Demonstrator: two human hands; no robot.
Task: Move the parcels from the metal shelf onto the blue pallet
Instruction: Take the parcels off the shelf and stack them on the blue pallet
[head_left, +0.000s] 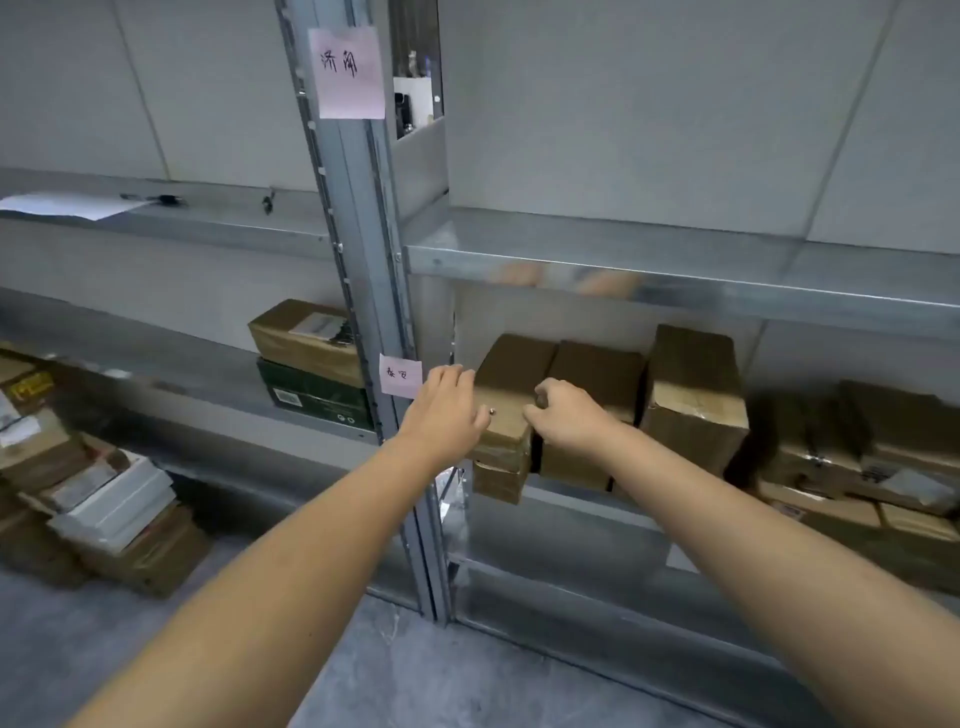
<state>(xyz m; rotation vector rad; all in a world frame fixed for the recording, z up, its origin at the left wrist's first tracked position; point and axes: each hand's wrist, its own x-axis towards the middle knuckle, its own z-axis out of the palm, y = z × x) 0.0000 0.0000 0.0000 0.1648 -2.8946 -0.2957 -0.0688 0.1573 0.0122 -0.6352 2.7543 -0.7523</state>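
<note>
A small brown cardboard parcel (511, 382) sits at the left end of a row on the metal shelf (649, 283), stacked on another small box (498, 480). My left hand (447, 410) lies against its left side with the thumb on its front edge. My right hand (563, 413) curls over its right edge, fingers in the gap beside the second parcel (592, 379). A taller taped parcel (693, 400) stands to the right. The blue pallet is out of view.
A steel upright (363, 260) with pink notes (353, 73) stands just left of my hands. Left bay holds a brown box on a green box (311, 395). More parcels (883, 457) lie at right. A pile of parcels (93, 499) sits on the floor at left.
</note>
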